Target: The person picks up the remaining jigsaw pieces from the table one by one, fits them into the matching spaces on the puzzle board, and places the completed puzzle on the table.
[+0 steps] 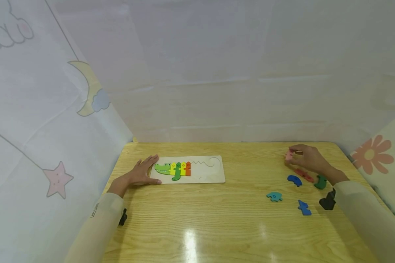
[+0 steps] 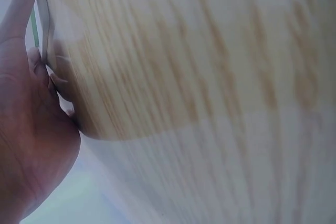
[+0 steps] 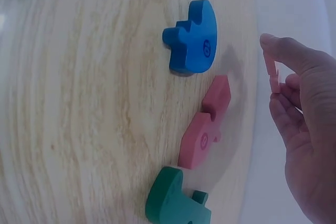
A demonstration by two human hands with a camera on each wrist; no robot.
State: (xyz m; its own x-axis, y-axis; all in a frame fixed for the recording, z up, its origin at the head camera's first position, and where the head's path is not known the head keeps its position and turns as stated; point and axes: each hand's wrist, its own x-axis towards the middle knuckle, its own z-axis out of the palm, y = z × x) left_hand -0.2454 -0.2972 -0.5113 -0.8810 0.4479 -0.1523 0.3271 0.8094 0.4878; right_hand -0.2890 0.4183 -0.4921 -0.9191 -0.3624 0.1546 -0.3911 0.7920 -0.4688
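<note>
In the head view a pale wooden puzzle board (image 1: 207, 177) lies on the table, with crocodile puzzle pieces (image 1: 176, 169) in green, yellow and orange filling its left half. My left hand (image 1: 141, 172) rests at the board's left end, fingers stretched to the upper corner and thumb on the lower one. At the far right, my right hand (image 1: 307, 159) pinches a pink puzzle piece (image 3: 272, 72) between thumb and fingers, held above the table. Below that hand lie a red puzzle piece (image 3: 202, 137), a blue curved puzzle piece (image 3: 198, 38) and a green puzzle piece (image 3: 176, 203).
A teal puzzle piece (image 1: 274, 196) and another blue puzzle piece (image 1: 304, 207) lie nearer the front of the wooden table (image 1: 197, 215). Pale fabric walls (image 1: 197, 91) with printed shapes stand behind and beside the table.
</note>
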